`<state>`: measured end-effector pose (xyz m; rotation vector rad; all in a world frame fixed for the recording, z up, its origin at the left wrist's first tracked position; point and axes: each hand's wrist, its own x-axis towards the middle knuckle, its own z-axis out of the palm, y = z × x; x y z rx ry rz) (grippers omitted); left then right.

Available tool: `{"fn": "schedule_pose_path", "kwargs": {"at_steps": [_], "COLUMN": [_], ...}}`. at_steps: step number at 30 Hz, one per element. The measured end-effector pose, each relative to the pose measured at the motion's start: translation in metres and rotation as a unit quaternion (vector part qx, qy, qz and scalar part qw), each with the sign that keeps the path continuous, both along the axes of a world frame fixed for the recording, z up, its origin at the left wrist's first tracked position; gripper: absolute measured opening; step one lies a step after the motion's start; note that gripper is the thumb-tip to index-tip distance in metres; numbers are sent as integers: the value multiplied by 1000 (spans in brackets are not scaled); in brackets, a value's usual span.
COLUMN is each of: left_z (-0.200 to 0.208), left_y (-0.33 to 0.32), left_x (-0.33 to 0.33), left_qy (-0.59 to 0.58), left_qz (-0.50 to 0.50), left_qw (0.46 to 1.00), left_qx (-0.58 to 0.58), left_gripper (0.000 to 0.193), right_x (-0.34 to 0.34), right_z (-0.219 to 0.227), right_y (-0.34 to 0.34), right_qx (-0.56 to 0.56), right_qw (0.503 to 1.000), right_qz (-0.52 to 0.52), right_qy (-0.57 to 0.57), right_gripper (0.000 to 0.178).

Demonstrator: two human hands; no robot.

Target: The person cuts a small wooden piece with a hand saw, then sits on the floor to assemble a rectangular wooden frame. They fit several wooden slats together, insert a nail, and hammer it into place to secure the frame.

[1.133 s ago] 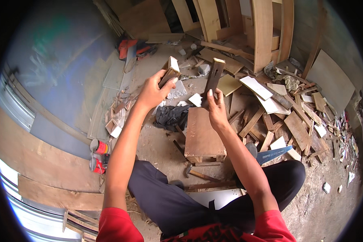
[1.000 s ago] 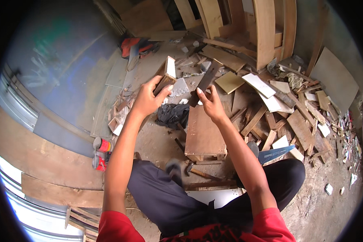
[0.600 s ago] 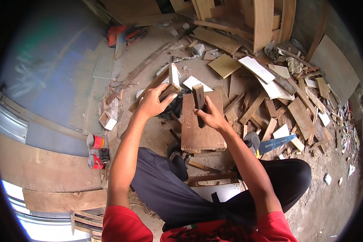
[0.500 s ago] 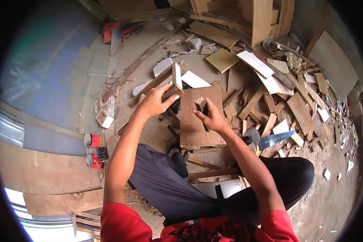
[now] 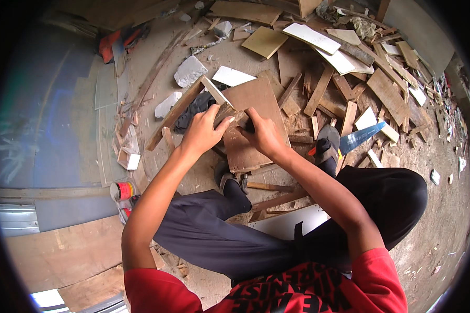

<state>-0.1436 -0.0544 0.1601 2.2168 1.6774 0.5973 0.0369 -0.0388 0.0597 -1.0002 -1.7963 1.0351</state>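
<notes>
My left hand (image 5: 204,129) is closed round the near end of an angled wooden frame (image 5: 180,111), made of a long brown slat joined to a pale-edged strip. A short wood block (image 5: 242,121) is pinched in my right hand (image 5: 262,136), mostly hidden by the fingers. Its end meets or nearly meets the frame's end; I cannot tell whether they touch. Both hands are above a brown wooden box (image 5: 253,96) with a flat top, standing on the floor between my feet.
A hammer (image 5: 263,186) lies near my left foot. Beside my right sandal is a blue-bladed handsaw (image 5: 361,137). Wood offcuts (image 5: 386,94) are heaped at the right, white chunks (image 5: 190,71) lie beyond the frame, and cans (image 5: 122,191) stand at the left.
My hands have come together, the right one moving left with its block to the frame's end. The view has shifted, and the box appears turned.
</notes>
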Motion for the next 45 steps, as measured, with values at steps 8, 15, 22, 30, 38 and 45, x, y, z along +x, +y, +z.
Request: {"fn": "schedule_pose_path", "kwargs": {"at_steps": [8,15,22,30,38,45], "left_z": [3,0,-2,-4,-4,-6], "left_y": [-8,-16,-31,-38,-36,-36], "left_x": [16,11,14,3,12,10], "left_qy": [-19,-24,-18,16,17,23], "left_qz": [-8,-2,-11,-59,-65,-68], "left_qw": [999,999,998,995,995,995], "left_qx": [36,39,62,84,76,66], "left_gripper": [35,36,30,31,33,34], "right_x": [-10,-10,-10,-16,-12,-13], "right_z": [-1,-4,-20,-32,-33,-37], "right_y": [10,5,2,-7,-10,-14], "right_qx": [37,86,15,56,22,38], "right_qw": [998,994,998,984,985,987], "right_qz": [-26,-8,67,88,88,70], "right_qy": [-36,-73,3,147,149,142], "right_gripper": [39,39,46,52,51,48]}}
